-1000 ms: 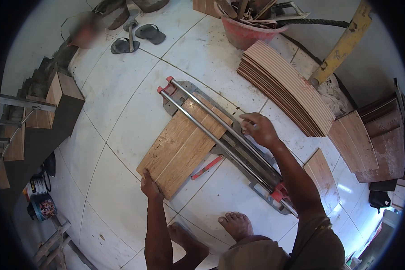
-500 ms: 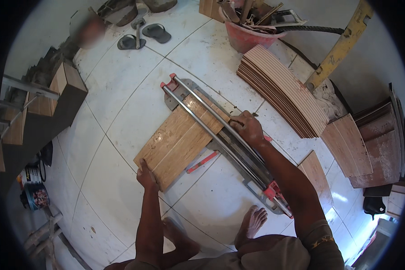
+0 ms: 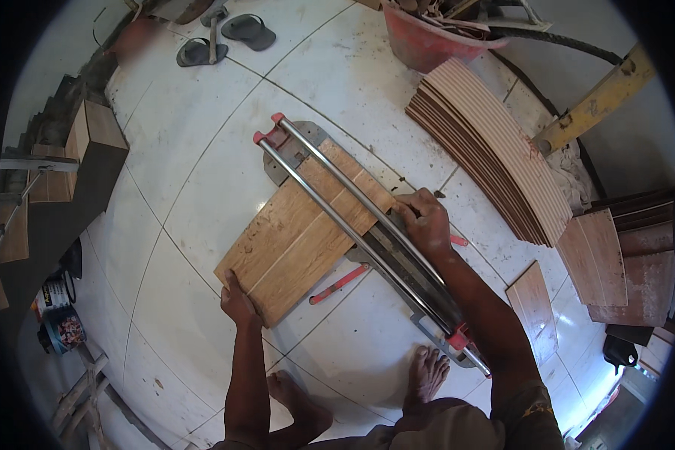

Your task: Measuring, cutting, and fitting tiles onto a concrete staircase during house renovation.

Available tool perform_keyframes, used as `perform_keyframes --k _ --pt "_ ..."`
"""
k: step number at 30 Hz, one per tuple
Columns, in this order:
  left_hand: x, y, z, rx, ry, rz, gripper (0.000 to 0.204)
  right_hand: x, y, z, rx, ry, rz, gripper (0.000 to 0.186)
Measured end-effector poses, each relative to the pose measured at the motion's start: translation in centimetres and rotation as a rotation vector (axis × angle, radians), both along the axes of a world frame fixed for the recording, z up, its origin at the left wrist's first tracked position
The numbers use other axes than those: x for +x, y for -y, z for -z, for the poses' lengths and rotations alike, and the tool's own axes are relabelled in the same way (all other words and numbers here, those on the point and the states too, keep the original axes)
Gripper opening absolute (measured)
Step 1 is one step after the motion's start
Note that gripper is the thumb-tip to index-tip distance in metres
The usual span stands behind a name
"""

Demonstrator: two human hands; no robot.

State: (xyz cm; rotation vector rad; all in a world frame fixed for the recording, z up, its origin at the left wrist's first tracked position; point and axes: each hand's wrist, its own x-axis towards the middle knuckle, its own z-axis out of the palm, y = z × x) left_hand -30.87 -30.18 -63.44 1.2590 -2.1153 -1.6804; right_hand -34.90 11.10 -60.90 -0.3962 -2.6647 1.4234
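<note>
A wood-look tile (image 3: 292,244) lies slantwise on a manual tile cutter (image 3: 420,289), passing under its two steel rails. My left hand (image 3: 240,301) grips the tile's near left end, thumb on top and fingers beneath the edge. At the opposite end, my right hand (image 3: 426,219) pinches the tile's corner just beyond the right rail. The cutter's red-ended frame sits on the floor, its red carriage (image 3: 458,337) down at the near end of the rails. A red support arm (image 3: 339,283) sticks out beside the tile.
A tall stack of tiles (image 3: 487,150) stands to the right, more tiles (image 3: 594,259) leaning past it. One cut piece (image 3: 533,311) lies on the floor. A red tub (image 3: 435,45) holds scraps. Sandals (image 3: 249,32) and a hammer (image 3: 214,37) are far left; tiled steps (image 3: 97,142) rise at left.
The view has shifted slightly. Both hands keep hold of the tile, which lies in nearly the same place on the cutter.
</note>
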Motion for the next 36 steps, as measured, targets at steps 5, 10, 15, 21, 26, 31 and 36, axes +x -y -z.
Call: perform_keyframes --k 5,10,15,21,26,31,36 --pt "-0.46 -0.17 0.23 0.074 -0.037 -0.019 0.05 -0.13 -0.12 0.29 0.011 -0.039 0.01 0.016" --pt "-0.48 -0.08 0.2 0.049 -0.058 -0.015 0.048 -0.16 -0.1 0.49 0.048 -0.056 -0.033 0.018" --pt "-0.33 -0.49 0.31 0.105 -0.065 -0.029 0.045 -0.06 -0.28 0.92 0.043 -0.054 -0.045 0.017" --pt "-0.1 -0.44 0.52 0.093 -0.072 -0.019 0.046 -0.34 -0.24 0.99 0.047 -0.124 -0.013 0.014" --pt "0.25 -0.21 0.57 0.131 -0.076 -0.008 0.049 -0.26 -0.32 1.02 0.045 -0.124 -0.031 0.014" --pt "0.23 -0.34 0.19 0.168 -0.111 0.009 0.053 -0.27 -0.32 0.97 0.049 -0.116 -0.035 0.013" --pt "0.06 -0.37 -0.12 0.121 -0.054 0.002 0.049 -0.38 -0.2 0.58 0.019 -0.145 -0.047 0.013"
